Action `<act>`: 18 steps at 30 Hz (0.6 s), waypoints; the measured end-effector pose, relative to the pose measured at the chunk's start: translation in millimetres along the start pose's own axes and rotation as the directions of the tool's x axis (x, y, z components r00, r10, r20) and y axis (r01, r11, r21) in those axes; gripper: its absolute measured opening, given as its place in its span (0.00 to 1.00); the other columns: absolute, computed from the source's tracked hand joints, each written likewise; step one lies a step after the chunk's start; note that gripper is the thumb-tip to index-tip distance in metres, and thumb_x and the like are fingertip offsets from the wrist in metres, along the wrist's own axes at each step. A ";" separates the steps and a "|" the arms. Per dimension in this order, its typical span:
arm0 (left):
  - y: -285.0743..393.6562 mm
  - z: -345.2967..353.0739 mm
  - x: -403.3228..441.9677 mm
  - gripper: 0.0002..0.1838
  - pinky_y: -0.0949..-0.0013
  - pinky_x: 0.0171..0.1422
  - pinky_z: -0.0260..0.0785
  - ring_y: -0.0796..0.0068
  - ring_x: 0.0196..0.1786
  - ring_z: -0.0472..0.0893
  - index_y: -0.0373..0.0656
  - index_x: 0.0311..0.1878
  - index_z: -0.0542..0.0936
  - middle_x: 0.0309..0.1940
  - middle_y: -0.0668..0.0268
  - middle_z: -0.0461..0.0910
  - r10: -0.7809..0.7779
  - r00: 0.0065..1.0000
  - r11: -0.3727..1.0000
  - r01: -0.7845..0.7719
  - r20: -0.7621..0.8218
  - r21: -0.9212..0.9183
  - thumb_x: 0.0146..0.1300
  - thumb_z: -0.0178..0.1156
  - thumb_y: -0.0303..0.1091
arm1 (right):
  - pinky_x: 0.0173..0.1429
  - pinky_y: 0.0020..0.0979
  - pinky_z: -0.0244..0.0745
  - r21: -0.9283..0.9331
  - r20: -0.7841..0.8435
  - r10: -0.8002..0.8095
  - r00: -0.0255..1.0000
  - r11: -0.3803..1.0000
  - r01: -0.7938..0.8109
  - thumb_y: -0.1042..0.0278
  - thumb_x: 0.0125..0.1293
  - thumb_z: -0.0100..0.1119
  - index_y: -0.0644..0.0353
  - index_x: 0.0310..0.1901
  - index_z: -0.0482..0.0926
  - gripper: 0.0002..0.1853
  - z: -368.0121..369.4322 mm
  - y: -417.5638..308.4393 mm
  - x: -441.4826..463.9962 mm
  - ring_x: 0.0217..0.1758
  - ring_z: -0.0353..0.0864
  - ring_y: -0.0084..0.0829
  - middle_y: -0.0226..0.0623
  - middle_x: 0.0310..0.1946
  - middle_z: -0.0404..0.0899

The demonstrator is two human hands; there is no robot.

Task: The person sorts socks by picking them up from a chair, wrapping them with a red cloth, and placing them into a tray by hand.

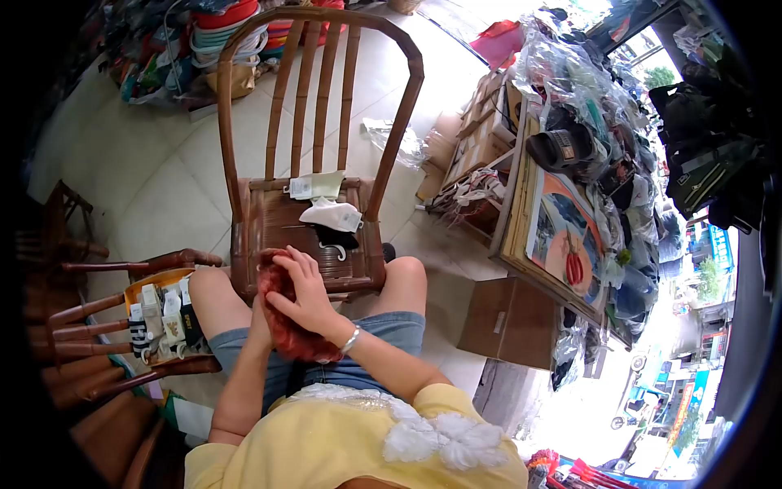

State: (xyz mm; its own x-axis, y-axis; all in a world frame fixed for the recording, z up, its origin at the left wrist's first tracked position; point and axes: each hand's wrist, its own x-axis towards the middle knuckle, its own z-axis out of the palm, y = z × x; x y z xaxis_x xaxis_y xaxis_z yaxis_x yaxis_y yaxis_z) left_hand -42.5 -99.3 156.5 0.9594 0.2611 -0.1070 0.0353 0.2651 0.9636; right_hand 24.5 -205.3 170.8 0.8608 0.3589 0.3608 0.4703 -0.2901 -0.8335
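Both forearms [242, 376] converge ahead, right hand [309, 300] uppermost.

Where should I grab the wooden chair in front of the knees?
Take the wooden chair by its curved top rail, probably best from behind. That bar looks slim, with gaps below it for fingers to wrap through. The seat's front edge is between the person's knees, so it's harder to reach. Keep it level: small white things lie on it.
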 end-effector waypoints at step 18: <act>9.2 -24.0 -17.8 0.19 0.73 0.54 0.71 0.76 0.50 0.76 0.37 0.59 0.69 0.50 0.64 0.75 -0.159 0.987 0.981 0.157 -0.011 -0.111 0.64 0.54 0.24 | 0.67 0.38 0.59 0.113 0.420 0.074 0.904 0.985 -0.133 0.66 0.52 0.66 0.59 0.66 0.59 0.39 -3.6 -9.5 16.2 0.62 0.64 0.48 0.49 0.58 0.65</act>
State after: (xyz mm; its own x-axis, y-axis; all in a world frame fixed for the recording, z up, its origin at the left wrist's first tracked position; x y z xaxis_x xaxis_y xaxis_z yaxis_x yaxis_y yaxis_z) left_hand -65.9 -79.2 161.4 0.9383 0.2260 -0.2619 0.1544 0.4041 0.9016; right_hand 34.7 -199.9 186.0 0.7314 0.6762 0.0888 0.3265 -0.2328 -0.9161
